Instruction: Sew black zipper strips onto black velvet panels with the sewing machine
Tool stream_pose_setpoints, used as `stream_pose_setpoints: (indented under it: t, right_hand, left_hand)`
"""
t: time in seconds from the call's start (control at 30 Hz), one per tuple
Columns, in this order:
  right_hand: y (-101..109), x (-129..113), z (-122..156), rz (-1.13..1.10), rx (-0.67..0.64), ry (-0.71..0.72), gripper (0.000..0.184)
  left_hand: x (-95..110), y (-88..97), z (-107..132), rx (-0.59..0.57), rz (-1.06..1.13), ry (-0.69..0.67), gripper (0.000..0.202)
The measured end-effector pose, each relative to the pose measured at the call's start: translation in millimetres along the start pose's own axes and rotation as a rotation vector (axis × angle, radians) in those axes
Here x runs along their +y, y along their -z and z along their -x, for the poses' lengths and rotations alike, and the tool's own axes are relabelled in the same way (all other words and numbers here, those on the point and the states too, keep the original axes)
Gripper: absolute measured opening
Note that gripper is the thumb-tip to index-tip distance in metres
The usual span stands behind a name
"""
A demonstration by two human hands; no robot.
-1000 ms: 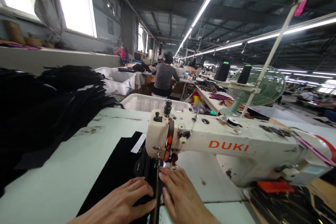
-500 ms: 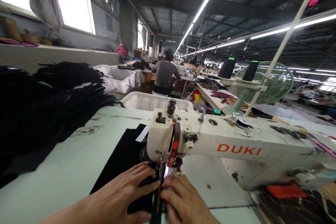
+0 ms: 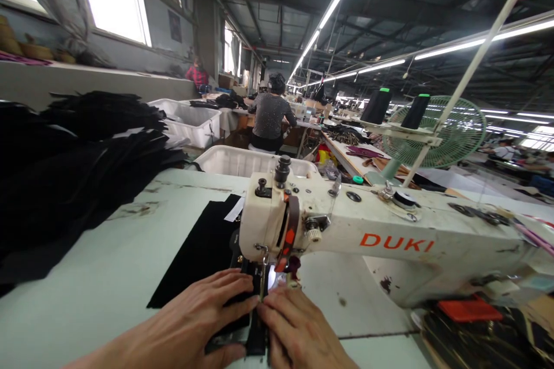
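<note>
A black fabric piece (image 3: 201, 251) lies flat on the pale table, running under the head of the white sewing machine (image 3: 266, 225). My left hand (image 3: 212, 311) rests on this fabric with its fingers stretched out and its thumb apart. Along the fabric's right side runs a black zipper (image 3: 257, 337) with a brassy line of teeth, passing below the presser area. Bent fingers of my right hand (image 3: 298, 323) press together at the zipper's right edge, just in front of the lit needle area. A white label strip (image 3: 235, 209) sits near the fabric's far end.
Stacked black pieces (image 3: 86, 184) cover the table's left side. Behind the machine stands a white bin (image 3: 255, 159). Thread cones (image 3: 376, 106) and a green fan (image 3: 454, 132) are at right. A co-worker (image 3: 272, 115) sits ahead. Dark zipper-like strips (image 3: 480, 340) lie at lower right.
The black fabric and zipper have moved forward under the machine head, so the zipper's near end now shows. Both hands stay against the work. The view has shifted slightly.
</note>
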State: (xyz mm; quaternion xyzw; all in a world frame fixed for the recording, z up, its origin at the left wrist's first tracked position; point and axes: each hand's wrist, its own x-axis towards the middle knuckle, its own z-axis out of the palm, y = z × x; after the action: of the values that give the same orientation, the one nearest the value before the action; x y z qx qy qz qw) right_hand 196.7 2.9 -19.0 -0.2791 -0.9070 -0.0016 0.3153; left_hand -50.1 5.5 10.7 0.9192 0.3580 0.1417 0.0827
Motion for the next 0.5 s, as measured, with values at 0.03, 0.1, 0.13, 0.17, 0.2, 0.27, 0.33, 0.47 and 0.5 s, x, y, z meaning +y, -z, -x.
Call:
stream_pose_setpoints:
  t: [0.03,0.1,0.13,0.17,0.2,0.27,0.33,0.47,0.5]
  right_hand:
    - [-0.3,0.4,0.1,0.025,0.009,0.002,0.037]
    - [0.3,1.4,0.4,0.074,0.027,0.009,0.038]
    - [0.8,2.1,0.8,0.098,0.034,0.012,0.039]
    - [1.3,2.8,1.3,0.124,0.04,0.015,0.039]
    - [1.5,3.6,2.0,0.148,0.043,0.018,0.039]
    - [1.2,5.0,3.7,0.189,0.048,0.025,0.041]
    - [0.0,6.1,5.2,0.212,0.047,0.021,0.043]
    - [-1.7,6.3,5.3,0.212,0.052,0.003,0.044]
    - [-1.5,6.0,4.8,0.209,0.052,0.003,0.044]
  left_hand:
    - [-0.7,0.2,-0.7,-0.009,0.002,0.012,0.056]
    - [-1.0,1.8,-2.6,-0.026,0.011,0.032,0.056]
    - [-0.6,3.1,-3.8,-0.034,0.018,0.037,0.055]
    - [0.0,4.6,-5.1,-0.037,0.025,0.044,0.054]
    - [0.7,6.2,-6.5,-0.038,0.034,0.05,0.053]
    - [2.1,9.1,-9.3,-0.039,0.042,0.065,0.051]
    - [2.7,10.9,-11.6,-0.056,0.031,0.076,0.05]
    - [0.6,10.5,-12.5,-0.078,0.004,0.087,0.049]
    - [-0.3,9.8,-12.1,-0.076,0.004,0.088,0.05]
